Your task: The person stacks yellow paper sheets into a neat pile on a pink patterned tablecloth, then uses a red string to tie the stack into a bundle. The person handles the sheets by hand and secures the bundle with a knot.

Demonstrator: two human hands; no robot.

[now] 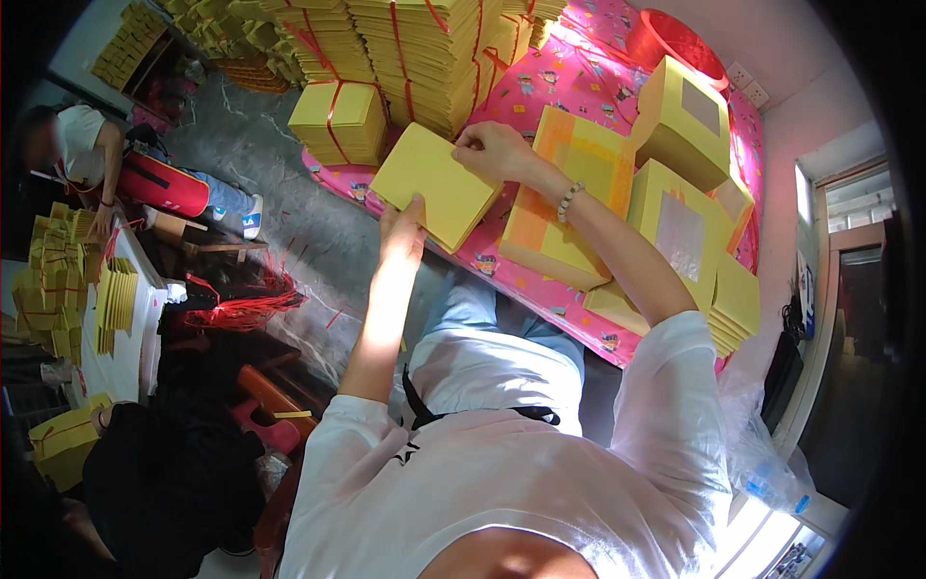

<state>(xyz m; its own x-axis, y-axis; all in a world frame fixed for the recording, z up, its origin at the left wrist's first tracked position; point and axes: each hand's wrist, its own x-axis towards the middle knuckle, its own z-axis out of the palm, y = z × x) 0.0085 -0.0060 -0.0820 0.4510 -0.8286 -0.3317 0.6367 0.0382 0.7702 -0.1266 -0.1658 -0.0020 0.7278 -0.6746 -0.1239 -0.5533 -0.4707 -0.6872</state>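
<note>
A thick stack of yellow paper sheets (pixel 434 183) lies tilted at the near edge of a table with a pink patterned cover (pixel 521 87). My left hand (pixel 403 230) grips the stack's near left side, its thumb on the top sheet. At the far right corner of the stack is my right hand (pixel 497 152), a beaded bracelet on its wrist. Its fingers are curled together; what they pinch is too small to make out. Just right of the stack, beneath my right forearm, sits a yellow block with orange bands (pixel 550 227).
Tall yellow paper stacks tied with red string (pixel 415 58) stand at the back. More yellow blocks (pixel 685 106) and a red basin (pixel 675 48) are at the right. Two people (pixel 87 145) (pixel 174 482) work at the left beside a white table (pixel 135 328). Red strings (pixel 251 304) hang nearby.
</note>
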